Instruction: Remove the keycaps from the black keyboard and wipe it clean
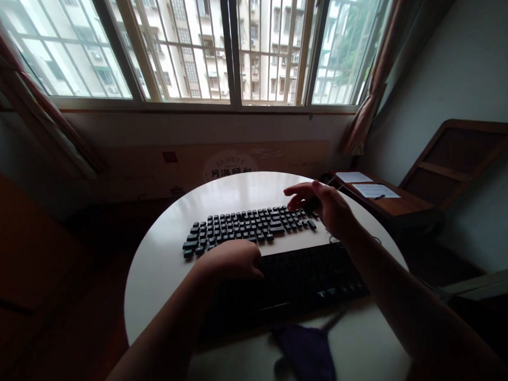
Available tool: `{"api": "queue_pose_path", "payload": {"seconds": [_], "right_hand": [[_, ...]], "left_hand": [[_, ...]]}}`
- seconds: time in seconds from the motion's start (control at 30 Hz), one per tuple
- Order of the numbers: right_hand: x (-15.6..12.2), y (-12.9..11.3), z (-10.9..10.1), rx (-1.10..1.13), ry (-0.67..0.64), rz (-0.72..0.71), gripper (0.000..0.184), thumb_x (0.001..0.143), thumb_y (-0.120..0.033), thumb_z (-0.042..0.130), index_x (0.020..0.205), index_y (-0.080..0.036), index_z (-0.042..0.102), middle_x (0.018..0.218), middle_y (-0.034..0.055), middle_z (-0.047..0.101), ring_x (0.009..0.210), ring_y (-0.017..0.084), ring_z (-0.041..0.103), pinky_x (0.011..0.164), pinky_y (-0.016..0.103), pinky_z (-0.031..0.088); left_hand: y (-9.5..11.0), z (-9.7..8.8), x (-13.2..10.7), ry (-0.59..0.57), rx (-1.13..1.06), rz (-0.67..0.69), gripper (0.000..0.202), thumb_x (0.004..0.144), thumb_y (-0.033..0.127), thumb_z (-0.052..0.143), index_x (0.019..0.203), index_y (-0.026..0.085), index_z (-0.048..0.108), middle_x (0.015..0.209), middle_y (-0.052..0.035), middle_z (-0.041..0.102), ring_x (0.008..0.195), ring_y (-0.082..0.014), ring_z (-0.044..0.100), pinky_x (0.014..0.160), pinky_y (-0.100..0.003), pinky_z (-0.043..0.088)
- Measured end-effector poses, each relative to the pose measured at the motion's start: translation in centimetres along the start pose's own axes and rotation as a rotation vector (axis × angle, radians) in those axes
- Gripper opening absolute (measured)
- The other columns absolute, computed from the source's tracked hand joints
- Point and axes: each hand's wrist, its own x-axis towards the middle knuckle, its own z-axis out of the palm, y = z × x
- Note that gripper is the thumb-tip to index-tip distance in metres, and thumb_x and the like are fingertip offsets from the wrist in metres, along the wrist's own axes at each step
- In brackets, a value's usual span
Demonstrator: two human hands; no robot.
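Observation:
A black keyboard point(302, 270) lies across a round white table point(157, 290), its key area dark and partly bare-looking, with some lighter keys near the front right. Behind it, loose black keycaps point(238, 225) are laid out in rows. My left hand point(235, 256) is closed over the keyboard's left part, fingers bent under and mostly hidden. Above the right end of the keycap rows is my right hand point(324, 204), its fingers bent and pointing left. Thin dark wire ends stick out behind it; what it holds cannot be made out.
A dark purple cloth bag point(307, 354) lies at the table's front, blurred. Cable loops point(376, 240) curve beyond the keyboard's right end. To the right, a wooden chair point(406, 200) holds papers point(376, 191) and a pen. A barred window point(231, 51) fills the back.

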Motion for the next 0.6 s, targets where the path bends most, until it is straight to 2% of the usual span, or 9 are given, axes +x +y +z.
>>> {"api": "queue_pose_path", "payload": {"seconds": [0.07,0.13,0.17,0.23,0.3,0.37,0.5,0.6], "right_hand": [[-1.4,-1.4,-1.4,0.142,-0.043,0.116,0.069,0.1,-0.064,0.026,0.1,-0.015,0.075,0.071,0.0055,0.066,0.069,0.018,0.068,0.07,0.031,0.056],[-3.6,-2.2,-2.5,0.224,-0.13,0.283,0.068,0.098,-0.067,0.028,0.102,-0.015,0.073,0.054,0.0005,0.057,0.048,0.015,0.06,0.055,0.028,0.054],[-5.0,-2.3,-2.9,0.253,-0.177,0.385,0.065,0.098,-0.067,0.031,0.107,-0.016,0.071,0.052,-0.0006,0.057,0.043,0.014,0.057,0.048,0.026,0.051],[-7.9,-2.1,-3.3,0.276,-0.223,0.535,0.054,0.096,-0.064,0.043,0.112,-0.018,0.066,0.062,0.0014,0.064,0.042,0.014,0.058,0.041,0.023,0.046],[-10.6,-1.4,-3.2,0.26,-0.206,0.583,0.042,0.09,-0.058,0.06,0.104,-0.018,0.064,0.069,0.0013,0.065,0.046,0.012,0.059,0.043,0.022,0.048],[-12.6,-0.6,-2.8,0.228,-0.161,0.601,0.036,0.087,-0.052,0.067,0.097,-0.018,0.063,0.063,-0.002,0.059,0.047,0.01,0.055,0.045,0.02,0.047],[-14.2,1.0,-1.5,0.139,0.003,0.61,0.04,0.091,-0.053,0.056,0.077,-0.017,0.058,0.048,-0.0053,0.045,0.04,0.007,0.04,0.038,0.017,0.029],[-14.3,1.8,-0.7,0.105,0.104,0.61,0.041,0.09,-0.051,0.054,0.067,-0.018,0.052,0.045,-0.0069,0.038,0.038,0.007,0.032,0.037,0.018,0.022]], "left_hand": [[0.2,-0.1,0.0,0.011,0.019,0.002,0.026,0.077,0.043,0.066,0.078,0.019,0.075,0.073,-0.0044,0.07,0.061,-0.0185,0.058,0.052,-0.027,0.036],[0.4,-0.2,-0.1,0.042,0.049,0.01,0.026,0.078,0.043,0.064,0.08,0.019,0.075,0.076,-0.0048,0.071,0.063,-0.0191,0.059,0.053,-0.027,0.036],[0.6,-0.2,-0.2,0.058,0.066,0.014,0.025,0.079,0.043,0.064,0.08,0.019,0.074,0.078,-0.0051,0.072,0.064,-0.0197,0.06,0.053,-0.028,0.036],[1.1,-0.3,-0.5,0.091,0.094,0.024,0.025,0.081,0.042,0.064,0.081,0.019,0.074,0.081,-0.006,0.073,0.068,-0.0213,0.062,0.056,-0.028,0.038],[1.7,-0.2,-0.7,0.119,0.113,0.039,0.025,0.083,0.042,0.064,0.081,0.019,0.075,0.082,-0.0068,0.073,0.071,-0.0227,0.064,0.057,-0.029,0.04],[2.5,-0.1,-0.9,0.146,0.131,0.07,0.025,0.084,0.042,0.064,0.081,0.019,0.075,0.081,-0.0077,0.073,0.07,-0.0235,0.065,0.058,-0.029,0.041],[3.8,0.4,-0.7,0.168,0.167,0.147,0.026,0.084,0.041,0.065,0.08,0.017,0.075,0.079,-0.009,0.072,0.07,-0.0249,0.066,0.057,-0.03,0.042],[4.2,0.7,-0.4,0.15,0.171,0.172,0.024,0.083,0.04,0.066,0.08,0.018,0.074,0.078,-0.0082,0.072,0.068,-0.0234,0.066,0.056,-0.029,0.041]]}}
